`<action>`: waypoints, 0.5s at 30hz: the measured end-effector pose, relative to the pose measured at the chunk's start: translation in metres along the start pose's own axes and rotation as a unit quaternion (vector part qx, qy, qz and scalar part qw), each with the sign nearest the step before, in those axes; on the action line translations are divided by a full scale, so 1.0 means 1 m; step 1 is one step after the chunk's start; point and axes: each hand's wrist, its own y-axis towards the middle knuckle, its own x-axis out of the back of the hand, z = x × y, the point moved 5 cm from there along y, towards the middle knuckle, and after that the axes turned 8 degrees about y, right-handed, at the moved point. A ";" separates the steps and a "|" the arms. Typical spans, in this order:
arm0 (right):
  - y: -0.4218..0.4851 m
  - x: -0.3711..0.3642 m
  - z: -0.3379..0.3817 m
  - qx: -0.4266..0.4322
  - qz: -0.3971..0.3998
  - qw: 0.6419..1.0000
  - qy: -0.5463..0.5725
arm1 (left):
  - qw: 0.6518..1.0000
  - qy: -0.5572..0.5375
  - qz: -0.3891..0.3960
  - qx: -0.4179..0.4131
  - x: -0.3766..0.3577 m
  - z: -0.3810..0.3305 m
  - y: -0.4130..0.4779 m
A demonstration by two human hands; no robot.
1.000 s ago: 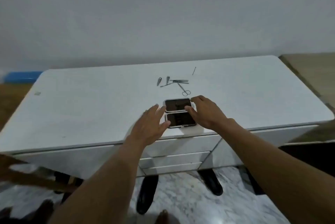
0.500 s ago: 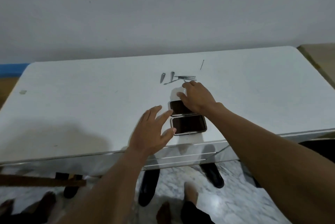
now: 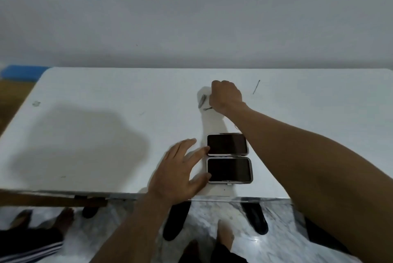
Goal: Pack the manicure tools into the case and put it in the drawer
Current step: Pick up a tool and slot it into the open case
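The manicure case point(image 3: 228, 159) lies open and flat near the front edge of the white table point(image 3: 106, 135), showing two dark halves with metal rims. My left hand point(image 3: 180, 173) rests on the table with spread fingers touching the case's left side. My right hand point(image 3: 226, 95) is stretched to the far side, fingers curled down over the pile of metal tools. A nail clipper point(image 3: 202, 101) and a tool tip point(image 3: 208, 109) show beside that hand; the rest of the pile is hidden under it. A thin metal stick point(image 3: 256, 86) lies alone to the right.
A wall rises right behind the table. A blue object point(image 3: 21, 72) sits at the far left. Below the front edge are black furniture feet point(image 3: 255, 218), marble floor, my own feet and another person's feet point(image 3: 63, 218) at left.
My right hand has left the case and reached forward onto the tools. My left hand has moved in against the case's left edge. The view has tilted downward.
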 end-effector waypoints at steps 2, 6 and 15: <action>0.002 -0.001 -0.001 -0.017 -0.001 0.999 0.032 | 1.000 0.001 -0.002 0.002 0.000 -0.001 0.000; 0.005 0.002 -0.005 -0.052 -0.013 0.991 0.125 | 1.000 0.000 -0.012 -0.002 0.001 -0.003 -0.001; -0.048 0.024 -0.048 -0.119 0.046 0.878 0.461 | 1.000 0.011 -0.026 -0.013 0.001 -0.003 -0.004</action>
